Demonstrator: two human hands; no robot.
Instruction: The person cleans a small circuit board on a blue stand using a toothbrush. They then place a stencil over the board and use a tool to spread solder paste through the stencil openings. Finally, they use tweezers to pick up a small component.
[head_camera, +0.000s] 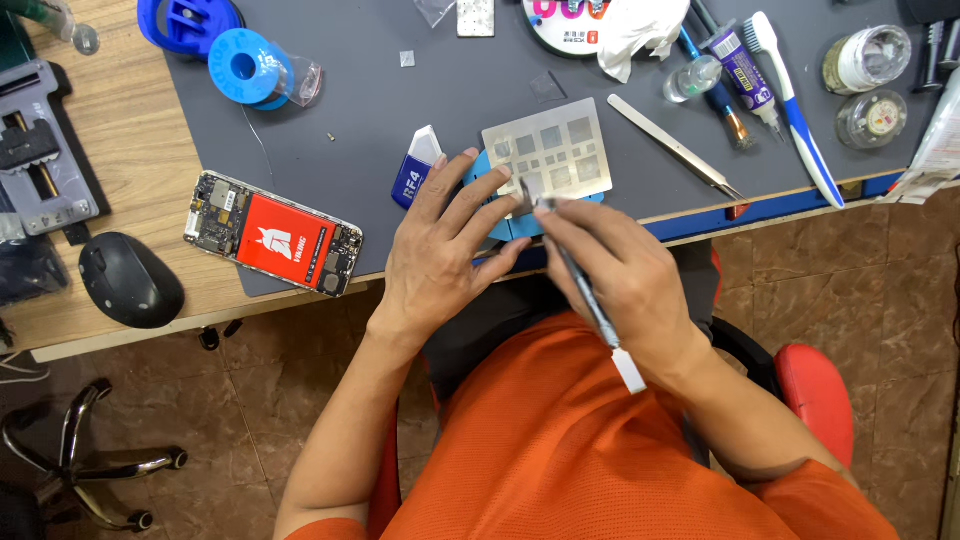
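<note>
Grey matting covered the worktop (330, 130). On it the left hand (440, 255) spread flat, fingers pinning the metal stencil (548, 155) just ahead; the right hand (625, 285) gripped a slim tool (585, 290), tip angled up-left onto the stencil's near edge.

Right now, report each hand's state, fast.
Left hand: open, fingers spread, pressing down the metal stencil plate on its blue holder.
Right hand: closed on a thin blade tool, tip at the stencil plate.

Open mat lying bare at centre, clutter crowding the edges

Leaving clear passage between solder spool (240, 66) and stencil plate (548, 152); tweezers (676, 146), toothbrush (796, 112) and jars blocking the right, opened phone (272, 233) hemming the left.
</note>
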